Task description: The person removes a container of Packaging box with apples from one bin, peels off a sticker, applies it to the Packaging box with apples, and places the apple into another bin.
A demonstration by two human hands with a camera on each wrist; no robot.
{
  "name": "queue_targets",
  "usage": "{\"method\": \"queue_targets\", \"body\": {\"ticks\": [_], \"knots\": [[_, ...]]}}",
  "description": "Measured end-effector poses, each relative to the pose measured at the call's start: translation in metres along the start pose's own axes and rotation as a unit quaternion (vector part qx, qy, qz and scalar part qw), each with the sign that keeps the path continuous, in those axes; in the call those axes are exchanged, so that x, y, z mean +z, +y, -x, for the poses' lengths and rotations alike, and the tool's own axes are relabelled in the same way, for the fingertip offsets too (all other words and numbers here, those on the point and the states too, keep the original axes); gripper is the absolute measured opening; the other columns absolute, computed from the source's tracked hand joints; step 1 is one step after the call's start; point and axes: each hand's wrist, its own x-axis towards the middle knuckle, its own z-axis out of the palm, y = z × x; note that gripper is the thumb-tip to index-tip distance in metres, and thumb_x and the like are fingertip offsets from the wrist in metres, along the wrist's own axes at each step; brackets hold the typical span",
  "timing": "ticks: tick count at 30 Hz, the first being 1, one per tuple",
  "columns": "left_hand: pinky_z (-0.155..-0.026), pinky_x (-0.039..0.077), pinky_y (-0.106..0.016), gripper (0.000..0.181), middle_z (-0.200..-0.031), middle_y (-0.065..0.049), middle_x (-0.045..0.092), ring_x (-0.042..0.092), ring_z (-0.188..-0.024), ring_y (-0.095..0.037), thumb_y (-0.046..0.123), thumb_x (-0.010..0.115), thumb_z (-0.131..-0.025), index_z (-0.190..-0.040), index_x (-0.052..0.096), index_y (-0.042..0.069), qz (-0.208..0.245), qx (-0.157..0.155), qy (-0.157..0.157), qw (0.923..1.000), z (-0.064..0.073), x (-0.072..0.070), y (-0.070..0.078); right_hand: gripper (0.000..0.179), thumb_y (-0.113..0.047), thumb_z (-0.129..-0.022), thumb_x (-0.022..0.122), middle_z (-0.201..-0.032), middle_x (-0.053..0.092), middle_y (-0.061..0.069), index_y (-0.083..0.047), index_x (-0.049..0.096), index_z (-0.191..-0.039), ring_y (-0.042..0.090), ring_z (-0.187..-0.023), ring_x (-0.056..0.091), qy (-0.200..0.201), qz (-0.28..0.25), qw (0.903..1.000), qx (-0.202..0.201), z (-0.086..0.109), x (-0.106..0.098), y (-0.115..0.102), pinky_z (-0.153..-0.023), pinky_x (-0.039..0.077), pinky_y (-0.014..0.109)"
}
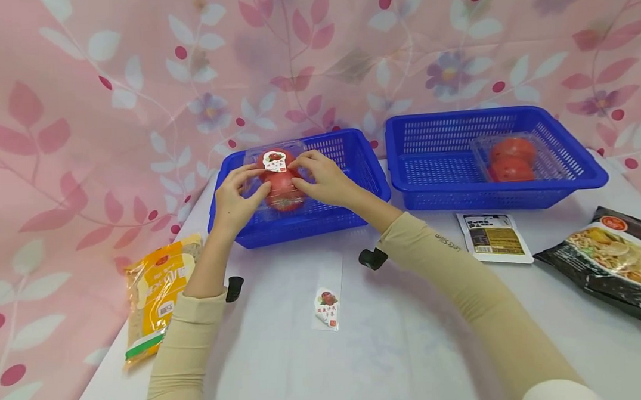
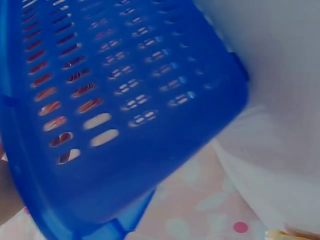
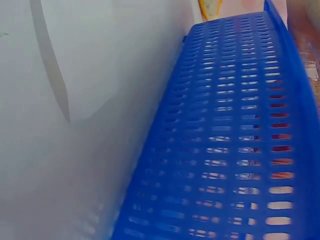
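Note:
A clear plastic box of red apples sits in the left blue basket. On top of the box is a white label sticker with a fruit picture and red characters. My left hand touches the sticker's left edge with its fingertips, thumb apart lower on the box. From the other side, my right hand rests its fingertips near the sticker's right edge, its thumb also lower down. In both wrist views the basket wall hides most of the hands.
A backing strip with a similar sticker lies on the white table. The right blue basket holds a clear box of red fruit. A yellow food bag, a small white-edged packet and a black noodle bag lie around.

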Motion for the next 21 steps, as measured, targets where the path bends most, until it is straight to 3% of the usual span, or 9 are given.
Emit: {"method": "queue_targets", "body": {"ticks": [5,9,17,21], "knots": [[-0.09,0.044,-0.041,0.041,-0.123,-0.01,0.056,0.051,-0.114,-0.026,0.03,0.072,-0.078,-0.11,0.067,0.004,-0.01,-0.022,-0.016,0.9996,-0.002,-0.001,-0.019,0.03,-0.017,-0.089,0.059,-0.118,0.051,0.011,-0.005,0.06,-0.116,0.023,-0.098,0.052,-0.016,-0.012,0.9996,0.018,-0.001,0.012,0.01,-0.081,0.044,0.03],[-0.088,0.046,-0.04,0.048,-0.124,-0.01,0.055,0.056,-0.108,-0.029,0.038,0.073,-0.076,-0.11,0.067,0.005,-0.028,-0.042,-0.05,0.9975,-0.003,-0.003,-0.028,0.032,-0.017,-0.087,0.06,-0.118,0.052,0.01,-0.006,0.059,-0.118,0.023,-0.09,0.055,-0.032,-0.023,0.9985,0.037,0.0,0.018,0.017,-0.077,0.046,0.028],[-0.086,0.047,-0.044,0.052,-0.124,-0.007,0.055,0.055,-0.107,-0.033,0.046,0.072,-0.074,-0.11,0.068,0.008,-0.06,-0.071,-0.11,0.9896,-0.003,-0.006,-0.033,0.042,-0.019,-0.087,0.062,-0.12,0.05,0.008,-0.01,0.053,-0.127,0.018,-0.084,0.05,-0.113,-0.036,0.9907,0.067,0.0,0.02,0.023,-0.071,0.046,0.025],[-0.085,0.046,-0.047,0.049,-0.124,-0.009,0.054,0.053,-0.109,-0.036,0.046,0.07,-0.076,-0.109,0.068,0.009,-0.07,-0.098,-0.129,0.9843,-0.003,-0.005,-0.034,0.043,-0.021,-0.088,0.061,-0.125,0.048,0.009,-0.01,0.052,-0.128,0.019,-0.09,0.05,-0.143,-0.043,0.9861,0.072,-0.001,0.021,0.026,-0.076,0.046,0.026]]}}
